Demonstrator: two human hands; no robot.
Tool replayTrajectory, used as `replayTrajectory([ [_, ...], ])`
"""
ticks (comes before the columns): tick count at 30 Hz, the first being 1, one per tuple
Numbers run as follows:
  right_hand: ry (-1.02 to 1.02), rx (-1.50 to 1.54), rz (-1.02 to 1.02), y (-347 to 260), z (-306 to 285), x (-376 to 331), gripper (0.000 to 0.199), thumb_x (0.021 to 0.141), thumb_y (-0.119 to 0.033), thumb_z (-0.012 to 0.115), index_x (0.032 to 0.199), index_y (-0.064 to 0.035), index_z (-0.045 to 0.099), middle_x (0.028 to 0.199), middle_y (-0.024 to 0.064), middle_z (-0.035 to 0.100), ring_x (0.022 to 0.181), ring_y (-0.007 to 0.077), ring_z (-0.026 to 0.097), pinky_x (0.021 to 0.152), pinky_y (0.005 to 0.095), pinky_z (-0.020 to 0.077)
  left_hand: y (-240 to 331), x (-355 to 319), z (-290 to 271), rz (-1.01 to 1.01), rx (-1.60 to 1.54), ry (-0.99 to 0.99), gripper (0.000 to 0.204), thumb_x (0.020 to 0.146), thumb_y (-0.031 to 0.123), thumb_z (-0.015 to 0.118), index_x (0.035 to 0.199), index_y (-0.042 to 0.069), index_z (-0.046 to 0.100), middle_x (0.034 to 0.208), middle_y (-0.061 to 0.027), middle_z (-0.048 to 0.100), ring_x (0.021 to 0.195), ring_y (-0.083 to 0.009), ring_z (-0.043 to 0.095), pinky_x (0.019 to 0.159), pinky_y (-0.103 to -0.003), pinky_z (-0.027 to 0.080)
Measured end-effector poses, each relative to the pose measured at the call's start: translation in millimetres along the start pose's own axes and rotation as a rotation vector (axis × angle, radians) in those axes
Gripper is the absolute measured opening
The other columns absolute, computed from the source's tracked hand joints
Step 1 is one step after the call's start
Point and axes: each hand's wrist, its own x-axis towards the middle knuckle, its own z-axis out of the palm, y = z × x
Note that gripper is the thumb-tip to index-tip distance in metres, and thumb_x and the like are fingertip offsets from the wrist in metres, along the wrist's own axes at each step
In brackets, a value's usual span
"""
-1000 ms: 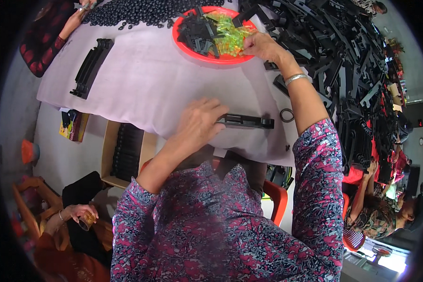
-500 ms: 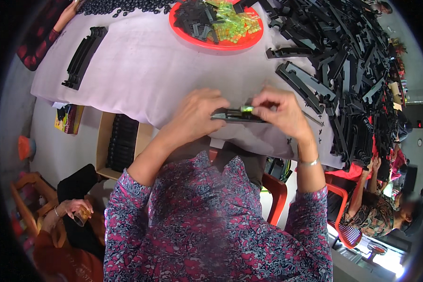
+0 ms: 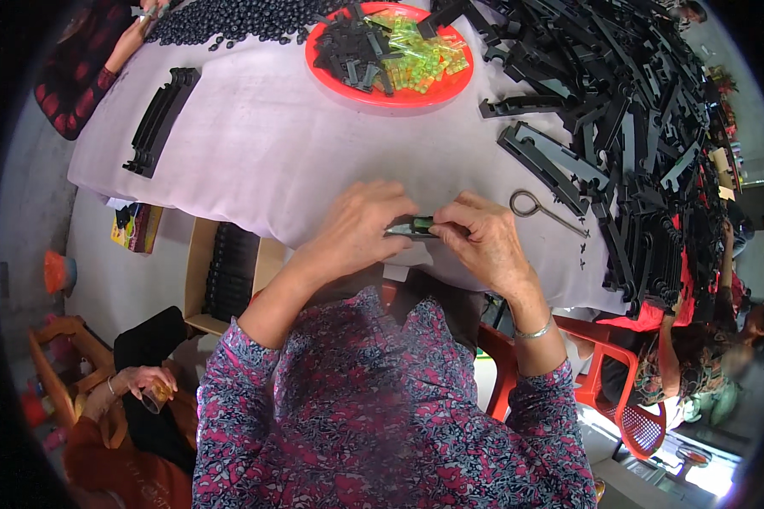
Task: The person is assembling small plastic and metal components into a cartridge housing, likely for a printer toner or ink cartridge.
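Right hand [image 3: 488, 237] has come back from the tray to the near edge of the desk [image 3: 255, 127], bringing a green vial [image 3: 423, 224] that now lies low at the black part [image 3: 401, 229], where half a second ago it sat farther right. Work is thus at the fitting stage, by my reading; fingers hide too much to tell whether the vial is seated. Left hand [image 3: 361, 225] clamped on the part's left end; right hand's thumb and fingers closed about the vial's right end, the two hands nearly meeting. Around: red tray [image 3: 356, 95] toward the far edge, holding black strips [image 3: 352, 55] and loose vials [image 3: 424, 51] side by side. Beads [image 3: 238, 21] spread along the far edge, left of it; a co-worker's hand [image 3: 132, 38] at their left end. Row of finished-looking parts [image 3: 161, 123] near the left edge. Big heap [image 3: 620, 102] fills the right side. Ring-ended tool [image 3: 562, 220] lies between right hand and heap, in the way of a straight reach there.
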Motion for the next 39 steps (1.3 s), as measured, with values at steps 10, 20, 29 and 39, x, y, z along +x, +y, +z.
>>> replayTrajectory([
  [10, 0.224, -0.028, 0.136, -8, 20, -6, 0.010, 0.080, -0.007, 0.075, 0.086, -0.0041, 0.067, 0.077, 0.0130, 0.064, 0.072, 0.0346, 0.063, 0.065, 0.0437, 0.0482, 5, 9, -12, -0.083, -0.158, -0.152, 0.032, 0.084, 0.022, 0.070, 0.108, 0.001, 0.071, 0.092, -0.0148, 0.060, 0.092, -0.0359, 0.060, 0.080, -0.046, 0.047],
  [20, 0.370, -0.142, 0.094, -10, 34, -12, 0.007, 0.083, -0.007, 0.074, 0.086, -0.0043, 0.068, 0.079, 0.0116, 0.066, 0.077, 0.0325, 0.064, 0.073, 0.0430, 0.0460, 2, 34, -8, -0.036, -0.029, -0.319, 0.020, 0.089, 0.020, 0.062, 0.092, 0.003, 0.071, 0.094, -0.0148, 0.062, 0.095, -0.0373, 0.062, 0.081, -0.049, 0.048],
  [29, 0.406, -0.062, 0.112, -12, 28, -27, 0.010, 0.083, -0.005, 0.074, 0.092, -0.0045, 0.070, 0.082, 0.0118, 0.068, 0.077, 0.0317, 0.063, 0.076, 0.0411, 0.0478, -1, 25, 0, -0.026, 0.014, -0.233, 0.015, 0.087, 0.017, 0.065, 0.086, 0.003, 0.070, 0.090, -0.0154, 0.061, 0.090, -0.0385, 0.063, 0.078, -0.050, 0.047],
  [39, 0.208, -0.178, -0.048, -2, 21, -28, 0.026, 0.078, -0.003, 0.072, 0.103, -0.0071, 0.071, 0.086, 0.0064, 0.067, 0.083, 0.0276, 0.058, 0.078, 0.0393, 0.0452, -2, 26, -1, -0.045, -0.009, -0.246, 0.017, 0.087, 0.012, 0.070, 0.101, 0.003, 0.073, 0.088, -0.0132, 0.059, 0.085, -0.0363, 0.062, 0.074, -0.046, 0.047],
])
